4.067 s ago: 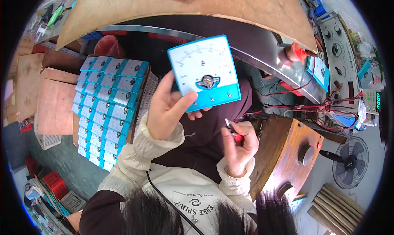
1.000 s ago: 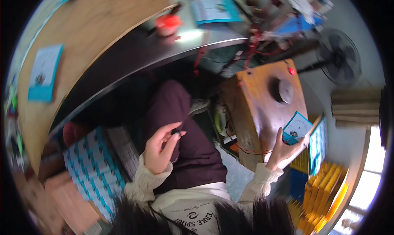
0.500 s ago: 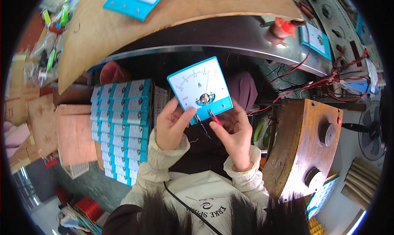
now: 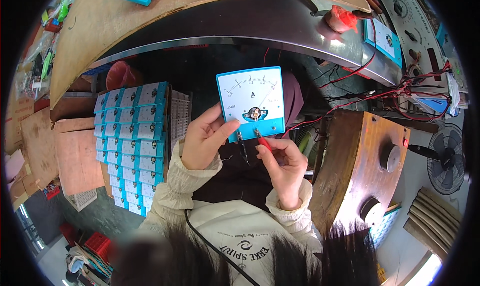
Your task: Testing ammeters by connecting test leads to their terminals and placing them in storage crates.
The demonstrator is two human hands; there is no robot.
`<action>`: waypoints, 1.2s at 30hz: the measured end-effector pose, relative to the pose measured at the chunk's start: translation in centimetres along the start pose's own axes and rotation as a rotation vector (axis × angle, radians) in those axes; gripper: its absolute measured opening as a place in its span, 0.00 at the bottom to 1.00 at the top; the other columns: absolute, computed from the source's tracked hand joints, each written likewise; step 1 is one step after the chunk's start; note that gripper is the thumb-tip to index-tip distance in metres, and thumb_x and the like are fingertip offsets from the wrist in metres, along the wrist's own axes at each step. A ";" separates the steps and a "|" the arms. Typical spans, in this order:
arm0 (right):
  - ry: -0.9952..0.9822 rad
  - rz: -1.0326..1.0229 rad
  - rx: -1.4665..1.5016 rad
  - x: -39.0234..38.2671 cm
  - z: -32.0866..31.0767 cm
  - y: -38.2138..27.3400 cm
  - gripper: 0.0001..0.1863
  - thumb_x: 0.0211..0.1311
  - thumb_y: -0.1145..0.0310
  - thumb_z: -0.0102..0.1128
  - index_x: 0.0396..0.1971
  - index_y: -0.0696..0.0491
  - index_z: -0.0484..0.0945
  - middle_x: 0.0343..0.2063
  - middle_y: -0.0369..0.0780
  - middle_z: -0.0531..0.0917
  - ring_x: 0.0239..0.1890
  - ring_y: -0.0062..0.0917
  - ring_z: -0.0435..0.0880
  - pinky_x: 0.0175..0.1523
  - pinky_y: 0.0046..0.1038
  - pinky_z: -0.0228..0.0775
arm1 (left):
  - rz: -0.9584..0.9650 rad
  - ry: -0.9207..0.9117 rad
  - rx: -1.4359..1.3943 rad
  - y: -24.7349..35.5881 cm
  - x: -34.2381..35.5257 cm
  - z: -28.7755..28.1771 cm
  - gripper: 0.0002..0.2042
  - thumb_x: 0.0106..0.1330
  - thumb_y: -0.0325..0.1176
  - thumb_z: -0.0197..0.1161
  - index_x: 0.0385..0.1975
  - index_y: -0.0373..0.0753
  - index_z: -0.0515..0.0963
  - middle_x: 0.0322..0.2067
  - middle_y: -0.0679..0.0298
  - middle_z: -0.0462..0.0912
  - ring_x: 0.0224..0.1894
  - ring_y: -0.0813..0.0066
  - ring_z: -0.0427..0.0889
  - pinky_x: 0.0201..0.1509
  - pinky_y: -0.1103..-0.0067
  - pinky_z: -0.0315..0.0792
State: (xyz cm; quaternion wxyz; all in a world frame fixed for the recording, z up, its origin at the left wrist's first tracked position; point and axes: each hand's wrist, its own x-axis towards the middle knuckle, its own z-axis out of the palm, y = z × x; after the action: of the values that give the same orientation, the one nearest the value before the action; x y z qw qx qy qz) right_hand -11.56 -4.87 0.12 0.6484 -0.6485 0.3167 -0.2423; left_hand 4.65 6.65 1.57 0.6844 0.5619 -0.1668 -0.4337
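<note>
My left hand (image 4: pixel 205 138) grips the lower left side of a white-faced ammeter (image 4: pixel 252 93) with a teal frame, its thumb on the front. The meter is nearly upright over my lap, its needle toward the right end of the scale. A round opening low on the dial shows the inner mechanism. A black clip (image 4: pixel 242 147) hangs at the bottom strip beside my left thumb. Pinched in my right hand (image 4: pixel 284 168) is a red clip (image 4: pixel 263 143), its metal tip against the middle of that strip. Fingers behind the meter are hidden.
Similar meters (image 4: pixel 131 131) stand stacked in rows at the left. On the right are a wooden box (image 4: pixel 342 171) with two round knobs and red and black wires (image 4: pixel 370 93). A metal-edged bench (image 4: pixel 260 28) runs ahead, bearing a red-topped pot (image 4: pixel 341 20) and another meter (image 4: pixel 385 40).
The meter has turned clockwise from a tilt to nearly level, facing me more squarely. Both hands keep their holds, and the red clip stays at the bottom strip. The head view has shifted slightly.
</note>
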 end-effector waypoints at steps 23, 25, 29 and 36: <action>0.056 -0.082 -0.103 0.0 -1.7 0.1 0.10 0.57 0.79 0.73 0.39 0.62 0.84 0.32 0.40 0.88 0.31 0.15 0.85 0.36 0.18 0.78 | -0.039 0.049 0.084 -1.4 0.7 1.6 0.28 0.72 0.33 0.64 0.69 0.31 0.65 0.39 0.68 0.86 0.30 0.92 0.74 0.31 0.89 0.67; 0.052 -0.075 -0.121 -0.1 -1.8 0.1 0.10 0.58 0.79 0.73 0.39 0.62 0.84 0.33 0.40 0.88 0.32 0.15 0.85 0.37 0.17 0.78 | -0.044 0.055 0.092 -1.4 0.7 1.8 0.28 0.71 0.32 0.64 0.69 0.32 0.65 0.40 0.68 0.86 0.30 0.92 0.74 0.31 0.89 0.67; 0.054 -0.057 -0.089 -0.1 -1.9 0.4 0.09 0.59 0.80 0.72 0.39 0.62 0.83 0.33 0.39 0.88 0.33 0.15 0.85 0.38 0.18 0.78 | -0.040 0.049 0.043 -1.3 0.7 2.0 0.28 0.72 0.32 0.64 0.69 0.31 0.65 0.40 0.67 0.85 0.31 0.91 0.76 0.32 0.89 0.69; 0.104 -0.172 -0.210 1.3 -0.9 -1.2 0.26 0.47 0.77 0.80 0.48 0.61 0.79 0.47 0.47 0.82 0.43 0.28 0.84 0.47 0.26 0.78 | -0.015 0.087 0.027 -0.7 0.7 2.0 0.27 0.72 0.29 0.63 0.68 0.29 0.65 0.44 0.65 0.84 0.36 0.89 0.77 0.36 0.89 0.71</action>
State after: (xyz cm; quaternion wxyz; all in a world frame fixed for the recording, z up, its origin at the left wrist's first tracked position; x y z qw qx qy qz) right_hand -11.22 -6.45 1.22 0.5364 -0.7241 0.3170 -0.2957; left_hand 3.32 4.89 1.41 0.6803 0.5905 -0.1384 -0.4115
